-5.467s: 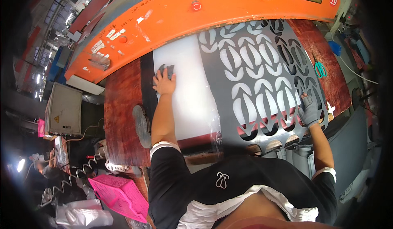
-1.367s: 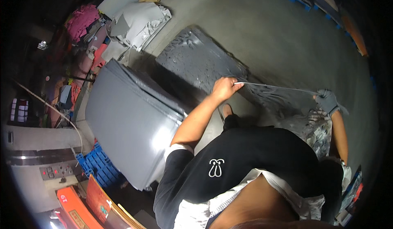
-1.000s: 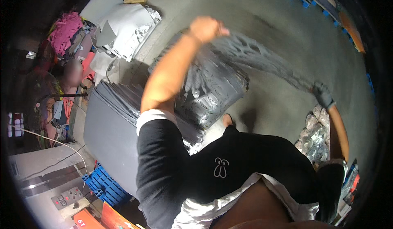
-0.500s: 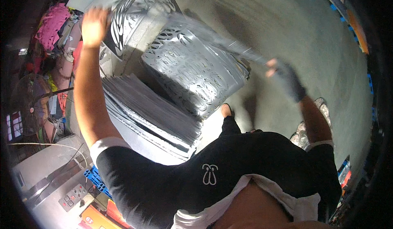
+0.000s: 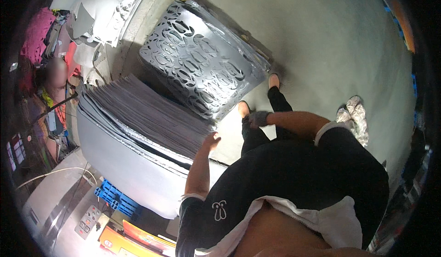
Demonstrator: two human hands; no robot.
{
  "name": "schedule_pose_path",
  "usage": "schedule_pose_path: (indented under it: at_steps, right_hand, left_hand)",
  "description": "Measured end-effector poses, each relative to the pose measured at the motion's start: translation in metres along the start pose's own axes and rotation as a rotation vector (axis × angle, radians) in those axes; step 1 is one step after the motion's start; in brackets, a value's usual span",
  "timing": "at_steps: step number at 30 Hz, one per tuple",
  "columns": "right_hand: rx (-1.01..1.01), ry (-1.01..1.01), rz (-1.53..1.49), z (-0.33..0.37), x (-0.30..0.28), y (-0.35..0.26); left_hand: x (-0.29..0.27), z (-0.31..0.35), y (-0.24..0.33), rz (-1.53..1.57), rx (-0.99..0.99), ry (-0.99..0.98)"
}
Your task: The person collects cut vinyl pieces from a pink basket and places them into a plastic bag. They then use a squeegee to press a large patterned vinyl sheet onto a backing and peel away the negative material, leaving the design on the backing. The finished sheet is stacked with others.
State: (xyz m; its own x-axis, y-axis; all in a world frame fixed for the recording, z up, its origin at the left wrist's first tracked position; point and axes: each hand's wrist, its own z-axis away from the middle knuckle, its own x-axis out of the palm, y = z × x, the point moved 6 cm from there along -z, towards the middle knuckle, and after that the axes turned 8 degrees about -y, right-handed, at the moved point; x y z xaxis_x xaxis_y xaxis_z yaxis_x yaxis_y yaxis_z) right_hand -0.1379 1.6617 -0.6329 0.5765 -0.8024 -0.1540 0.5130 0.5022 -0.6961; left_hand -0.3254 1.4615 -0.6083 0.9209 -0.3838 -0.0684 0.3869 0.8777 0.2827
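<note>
My bare left hand (image 5: 212,141) is at the near right end of a thick stack of thin dark grey sheets (image 5: 151,110), fingers apart and holding nothing that I can make out. It looks close to the sheets' edge, but contact is unclear. My right hand (image 5: 260,119), in a grey glove, hangs low before my dark trousers; its fingers blend into them. Beyond the stack lies a pile of shiny grey sheets with curved cut-out shapes (image 5: 195,59), its long side angled toward the right.
White sheets and scraps (image 5: 110,13) lie at the far left, beside pink cut-out material (image 5: 37,36). A blue plastic pallet (image 5: 115,197) and a socket strip (image 5: 88,221) are at the lower left. Camouflage-patterned shoes (image 5: 356,114) stand on the floor to the right.
Both hands have let go of the blurred cut-out sheet stretched between them and come back toward my body. The dark cut-out sheet over the far-left pile is gone from there.
</note>
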Motion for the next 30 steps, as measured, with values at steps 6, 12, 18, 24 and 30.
schedule_pose_path:
  at_steps: [6,12,18,24,30]
  right_hand:
    - [0.632,0.227,-0.054,0.101,-0.1,0.193]
    - [0.574,0.434,-0.027,0.17,-0.171,0.227]
    - [0.367,0.427,-0.077,0.195,-0.198,0.202]
    - [0.441,0.581,-0.221,0.228,-0.198,0.229]
    - [0.362,0.573,-0.298,0.148,-0.117,0.281]
  left_hand:
    - [0.034,0.018,0.005,0.127,-0.122,0.261]
    - [0.017,0.011,0.053,0.547,-0.071,0.491]
    - [0.024,-0.004,0.176,0.313,0.063,0.379]
    - [-0.005,-0.014,0.242,0.118,0.11,0.313]
    - [-0.034,-0.119,0.246,0.349,0.09,0.166]
